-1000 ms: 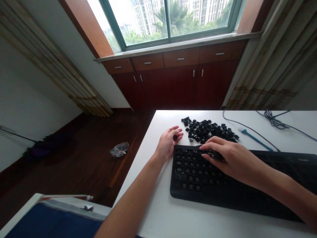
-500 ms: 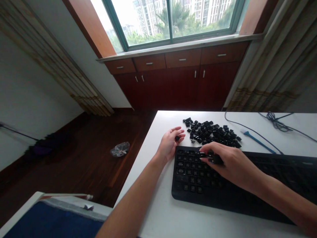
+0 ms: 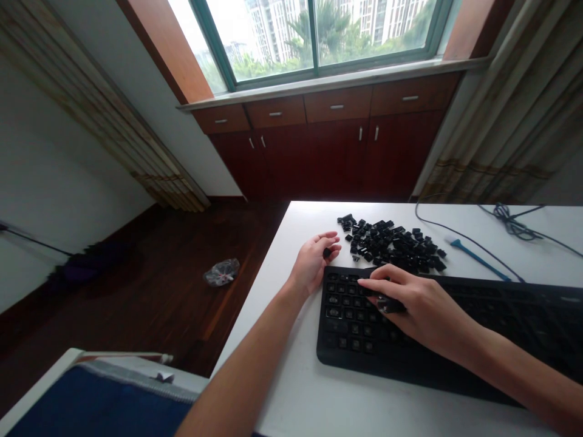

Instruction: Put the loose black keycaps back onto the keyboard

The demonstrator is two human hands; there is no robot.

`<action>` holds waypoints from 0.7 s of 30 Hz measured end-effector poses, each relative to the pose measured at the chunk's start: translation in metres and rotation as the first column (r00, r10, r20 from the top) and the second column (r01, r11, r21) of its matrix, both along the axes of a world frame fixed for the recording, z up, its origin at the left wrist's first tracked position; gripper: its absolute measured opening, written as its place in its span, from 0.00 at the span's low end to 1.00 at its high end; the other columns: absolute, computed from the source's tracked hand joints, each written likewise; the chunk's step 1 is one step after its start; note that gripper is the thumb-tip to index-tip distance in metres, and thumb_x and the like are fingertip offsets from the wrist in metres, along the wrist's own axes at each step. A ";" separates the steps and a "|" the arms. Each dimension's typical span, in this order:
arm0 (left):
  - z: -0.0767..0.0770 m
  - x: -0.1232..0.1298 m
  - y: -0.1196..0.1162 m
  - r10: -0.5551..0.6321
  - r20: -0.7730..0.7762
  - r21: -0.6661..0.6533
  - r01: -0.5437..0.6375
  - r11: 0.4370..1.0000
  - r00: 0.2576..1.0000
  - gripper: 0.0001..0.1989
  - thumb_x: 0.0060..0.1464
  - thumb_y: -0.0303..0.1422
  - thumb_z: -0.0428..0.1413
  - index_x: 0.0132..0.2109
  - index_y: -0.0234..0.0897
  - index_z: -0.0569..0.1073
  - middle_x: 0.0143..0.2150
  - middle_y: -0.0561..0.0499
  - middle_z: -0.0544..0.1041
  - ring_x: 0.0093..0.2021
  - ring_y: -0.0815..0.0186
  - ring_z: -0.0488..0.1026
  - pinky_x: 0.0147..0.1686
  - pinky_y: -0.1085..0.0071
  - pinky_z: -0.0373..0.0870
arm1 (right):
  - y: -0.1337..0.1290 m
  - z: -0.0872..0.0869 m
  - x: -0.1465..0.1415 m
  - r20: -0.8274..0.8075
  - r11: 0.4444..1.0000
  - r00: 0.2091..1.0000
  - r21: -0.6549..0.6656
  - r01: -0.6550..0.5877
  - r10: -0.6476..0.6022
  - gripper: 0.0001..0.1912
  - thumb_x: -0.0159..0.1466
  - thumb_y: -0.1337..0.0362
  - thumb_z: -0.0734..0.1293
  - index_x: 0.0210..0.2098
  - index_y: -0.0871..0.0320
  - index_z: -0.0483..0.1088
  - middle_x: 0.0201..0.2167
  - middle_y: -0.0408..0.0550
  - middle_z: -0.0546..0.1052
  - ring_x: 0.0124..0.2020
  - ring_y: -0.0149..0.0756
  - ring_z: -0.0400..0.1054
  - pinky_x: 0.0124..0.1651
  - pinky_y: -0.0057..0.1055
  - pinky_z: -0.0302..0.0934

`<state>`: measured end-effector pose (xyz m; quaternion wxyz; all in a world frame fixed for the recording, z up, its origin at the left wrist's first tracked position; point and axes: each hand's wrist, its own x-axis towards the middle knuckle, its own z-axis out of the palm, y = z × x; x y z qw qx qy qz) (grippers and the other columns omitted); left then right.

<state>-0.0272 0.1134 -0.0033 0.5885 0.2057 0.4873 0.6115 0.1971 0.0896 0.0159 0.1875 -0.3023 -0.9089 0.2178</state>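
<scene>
A black keyboard [image 3: 410, 370] lies on the white table, with many of its key positions bare of caps at the left end. Over its upper left part is my right hand [image 3: 410, 300], index finger stretched to touch a key position near the top row. Curled under that hand is a small black object with glinting parts [image 3: 388, 303]; its kind is not clear. My left hand [image 3: 314, 261] rests palm up beside the keyboard's upper left corner, fingers curled round a small black keycap [image 3: 327, 252]. Behind the keyboard spreads a heap of loose black keycaps [image 3: 392, 243].
A blue brush [image 3: 478, 260] and a black cable [image 3: 514, 224] lie at the table's right rear. The white table's [image 3: 273, 364] left edge drops to a dark wood floor, where a clear plastic bag [image 3: 221, 272] lies. A blue-covered chair [image 3: 104, 403] stands at lower left.
My right hand has shifted slightly left and down, and its index finger now reaches out further, apart from the thumb. The left hand stays put with the keycap.
</scene>
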 end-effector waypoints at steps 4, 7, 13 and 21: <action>-0.001 0.000 0.000 -0.003 -0.008 0.004 0.003 1.000 1.000 0.10 0.52 0.25 0.61 0.43 0.30 0.78 0.43 0.43 0.77 0.36 0.71 0.74 0.37 0.77 0.71 | -0.001 0.001 -0.002 -0.065 0.998 0.996 -0.040 0.056 -0.059 0.12 0.64 0.72 0.67 0.45 0.51 0.72 0.46 0.44 0.76 0.41 0.37 0.74 0.45 0.33 0.68; -0.001 -0.001 0.000 -0.004 -0.010 0.004 0.004 1.000 1.000 0.10 0.52 0.26 0.61 0.43 0.31 0.78 0.43 0.43 0.77 0.37 0.71 0.74 0.38 0.77 0.71 | -0.001 0.004 -0.003 -0.087 0.994 0.993 -0.088 0.066 -0.074 0.13 0.65 0.73 0.67 0.45 0.50 0.71 0.45 0.42 0.77 0.41 0.36 0.74 0.45 0.32 0.67; -0.002 -0.001 0.000 -0.011 -0.010 0.005 0.011 1.000 1.000 0.09 0.52 0.27 0.62 0.42 0.31 0.77 0.43 0.43 0.77 0.37 0.70 0.73 0.38 0.76 0.71 | -0.002 0.003 -0.003 -0.124 0.992 0.989 -0.107 0.066 -0.080 0.05 0.66 0.68 0.67 0.40 0.51 0.70 0.38 0.40 0.79 0.37 0.35 0.75 0.41 0.30 0.66; -0.002 -0.002 -0.001 -0.020 -0.012 0.012 0.020 1.000 1.000 0.09 0.52 0.26 0.61 0.42 0.31 0.77 0.43 0.44 0.77 0.36 0.71 0.73 0.37 0.76 0.70 | -0.002 -0.003 -0.001 -0.119 0.997 0.992 -0.071 0.040 -0.048 0.11 0.63 0.74 0.67 0.41 0.53 0.68 0.43 0.43 0.80 0.40 0.36 0.76 0.43 0.31 0.68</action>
